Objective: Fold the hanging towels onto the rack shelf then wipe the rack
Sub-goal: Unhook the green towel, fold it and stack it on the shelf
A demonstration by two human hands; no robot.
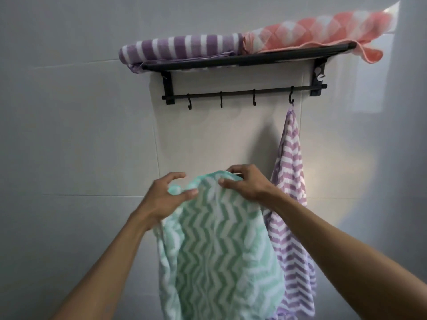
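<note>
Holding the green zigzag towel (217, 245) up below the black rack (245, 60), both hands gripped its top edge.
The left hand (166, 195) and right hand (245, 183) were each closed on bunched cloth; a purple zigzag towel (290, 162) hung from the rightmost hook (291, 96), two folded towels on the shelf.

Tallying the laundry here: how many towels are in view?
4. A purple striped towel and a pink towel lie on the shelf; a purple zigzag towel hangs from the rightmost hook; a green towel is in both hands. None looks hidden.
</note>
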